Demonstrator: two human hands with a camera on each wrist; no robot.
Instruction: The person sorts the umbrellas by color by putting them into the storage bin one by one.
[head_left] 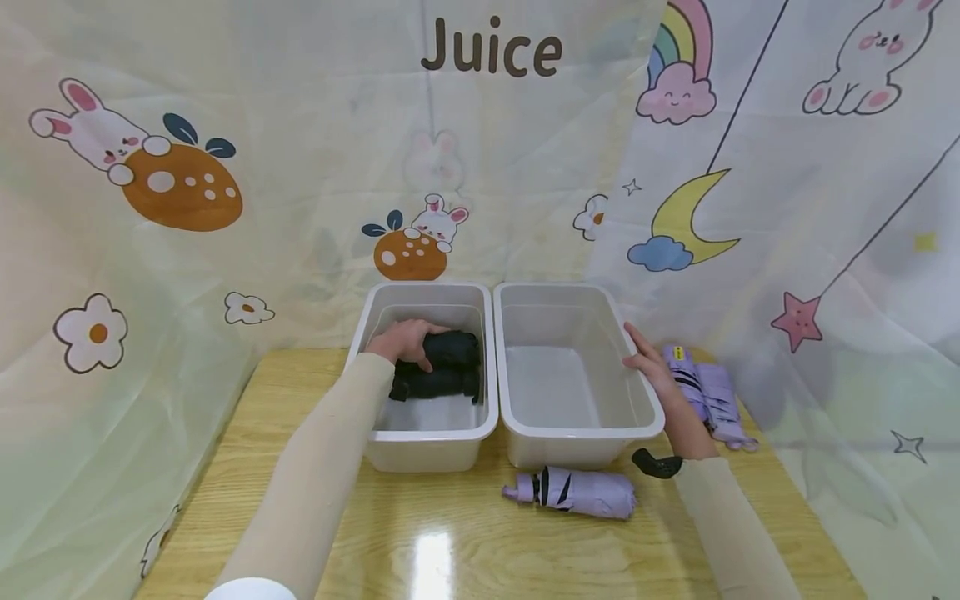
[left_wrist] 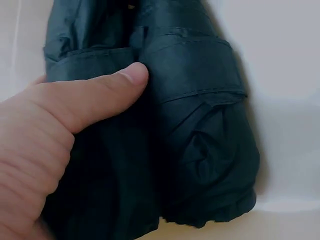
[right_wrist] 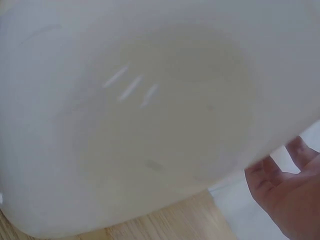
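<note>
Inside the left white bin [head_left: 433, 435], two black folded umbrellas [head_left: 433, 383] lie side by side. My left hand [head_left: 405, 337] reaches in and grips the rear one, the black folded umbrella [left_wrist: 105, 165]. Its thumb [left_wrist: 115, 92] lies over the fabric near the strap, while the other fingers are mostly hidden beyond it. On the outer side of the right white bin [head_left: 577, 433], my right hand [head_left: 656, 371] rests its fingertips against the wall just by the rim. The right wrist view shows this right hand [right_wrist: 285, 192] at the bin's edge, holding no umbrella.
A purple folded umbrella [head_left: 592, 493] lies in front of the right bin. Two more purple umbrellas [head_left: 720, 396] lie on the wooden table [head_left: 375, 533] beyond my right wrist. Behind the bins hangs a printed cloth [head_left: 315, 167]. The bins stand next to each other.
</note>
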